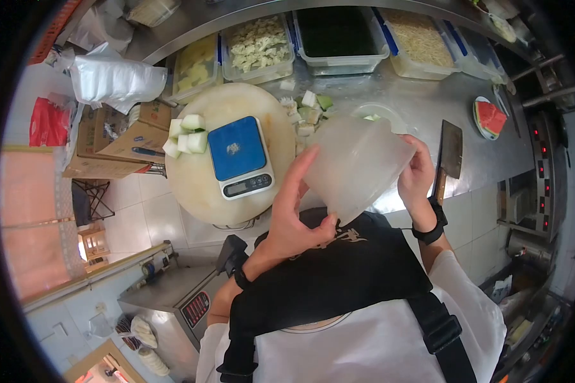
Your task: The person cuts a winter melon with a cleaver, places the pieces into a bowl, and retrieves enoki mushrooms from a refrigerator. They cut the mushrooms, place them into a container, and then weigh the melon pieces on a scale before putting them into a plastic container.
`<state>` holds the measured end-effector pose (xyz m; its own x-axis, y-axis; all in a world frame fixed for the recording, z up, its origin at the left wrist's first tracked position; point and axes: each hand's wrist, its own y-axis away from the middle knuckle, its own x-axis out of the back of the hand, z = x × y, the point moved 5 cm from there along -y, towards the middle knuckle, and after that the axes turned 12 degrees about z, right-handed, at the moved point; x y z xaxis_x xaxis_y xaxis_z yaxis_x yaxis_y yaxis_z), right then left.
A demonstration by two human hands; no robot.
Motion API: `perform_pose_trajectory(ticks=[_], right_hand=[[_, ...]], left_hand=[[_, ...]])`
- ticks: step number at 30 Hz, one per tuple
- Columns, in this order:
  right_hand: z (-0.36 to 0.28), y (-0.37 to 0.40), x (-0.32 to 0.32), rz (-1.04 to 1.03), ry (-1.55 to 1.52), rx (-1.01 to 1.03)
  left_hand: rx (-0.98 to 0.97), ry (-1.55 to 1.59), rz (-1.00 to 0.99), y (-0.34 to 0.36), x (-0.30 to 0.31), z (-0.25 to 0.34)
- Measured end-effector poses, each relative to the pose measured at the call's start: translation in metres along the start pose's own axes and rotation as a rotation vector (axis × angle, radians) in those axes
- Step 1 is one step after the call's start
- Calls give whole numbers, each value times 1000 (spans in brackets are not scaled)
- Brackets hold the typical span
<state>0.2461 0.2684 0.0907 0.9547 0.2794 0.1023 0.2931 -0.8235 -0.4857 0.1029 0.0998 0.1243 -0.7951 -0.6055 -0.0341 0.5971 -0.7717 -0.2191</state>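
Note:
A cloudy, translucent plastic bag [358, 163] is held up between both hands in front of my chest. My left hand [297, 207] grips its left side, thumb at the lower corner and fingers along the edge. On the opposite side, my right hand [416, 169] pinches the right edge. Left of the bag, a digital kitchen scale [246, 185] with a blue top rests on a round cutting board [195, 185]. Pale green-white chunks [186, 137] sit beside the scale. More cut chunks [308, 115] lie on the steel counter behind the bag.
A cleaver [450, 150] lies right of my right hand. Beyond it is a plate [490, 134] of watermelon. Lidless tubs stand along the back, including white pieces [259, 45], dark green food [335, 32] and pale shreds [421, 38]. Cardboard boxes [118, 137] stand at left.

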Motion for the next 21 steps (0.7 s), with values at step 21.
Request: perform_pose_trajectory(ticks=[21], right_hand=[[296,0,201,404,-93,-996]], left_hand=[[891,208,-276,25,-52,-129]])
